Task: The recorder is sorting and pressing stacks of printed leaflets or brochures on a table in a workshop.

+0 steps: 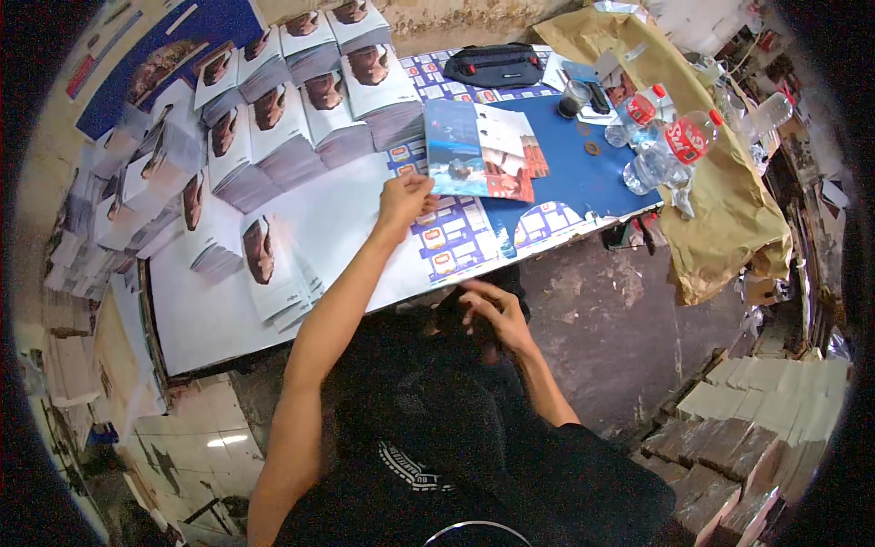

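Note:
My left hand reaches over the table, its fingers closed at the lower left corner of a colour-printed sheet. Blue shows on the sheet's left part, with white and reddish pictures toward its right; more printed sheets lie beside or under it, and I cannot tell how many. My right hand is just off the table's front edge, in front of my body, with its fingers apart and nothing visible in them. A few loose booklets with a brown picture on a white cover lie left of my left forearm.
Tall stacks of white booklets fill the table's back left. At the right are plastic bottles, a dark cup and brown wrapping paper. A black waist bag lies behind. Wrapped bundles stand lower right.

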### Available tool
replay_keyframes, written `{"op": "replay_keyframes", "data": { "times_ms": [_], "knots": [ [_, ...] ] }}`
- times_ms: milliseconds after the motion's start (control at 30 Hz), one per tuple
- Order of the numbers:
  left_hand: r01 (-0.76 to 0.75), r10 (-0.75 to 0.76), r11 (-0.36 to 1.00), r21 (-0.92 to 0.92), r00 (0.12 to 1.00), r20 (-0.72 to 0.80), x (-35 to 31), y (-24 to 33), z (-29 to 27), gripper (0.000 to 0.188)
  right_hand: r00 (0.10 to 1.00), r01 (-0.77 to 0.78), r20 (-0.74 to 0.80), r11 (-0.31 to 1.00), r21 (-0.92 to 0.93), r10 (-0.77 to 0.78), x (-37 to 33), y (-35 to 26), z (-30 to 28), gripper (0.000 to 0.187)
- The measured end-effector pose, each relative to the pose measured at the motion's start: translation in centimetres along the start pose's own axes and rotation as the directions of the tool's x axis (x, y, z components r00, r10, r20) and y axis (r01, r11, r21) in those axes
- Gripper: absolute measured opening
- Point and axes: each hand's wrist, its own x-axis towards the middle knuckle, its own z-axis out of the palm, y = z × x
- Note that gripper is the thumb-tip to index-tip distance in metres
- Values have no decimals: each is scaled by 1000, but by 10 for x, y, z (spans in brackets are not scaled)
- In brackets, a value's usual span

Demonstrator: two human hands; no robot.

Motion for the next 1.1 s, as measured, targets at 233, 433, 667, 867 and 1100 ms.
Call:
{"op": "replay_keyframes", "data": {
  "times_ms": [233, 433, 667, 867, 1100],
  "knots": [
    [113, -119, 993, -43, 979, -166, -157, -42, -57, 29, 974, -136, -76, 825, 549, 211, -2, 18, -36, 59],
    [61, 170, 717, 694, 951, -259, -233, -65, -92, 42, 955, -297, 142, 837, 460, 260, 22, -13, -15, 58],
    [26, -84, 976, -216, 961, -263, -192, -79, -94, 60, 980, -37, 169, 927, -375, 107, 100, -23, -2, 37],
    [7, -90, 932, -361, 973, -212, -171, -59, -73, 59, 911, 395, 279, 449, -802, -303, 114, -22, 47, 51],
    [5, -98, 936, -351, 964, -248, -150, -52, -74, 57, 889, 348, 245, 225, -910, -387, 126, -19, 70, 50]
  ]
}}
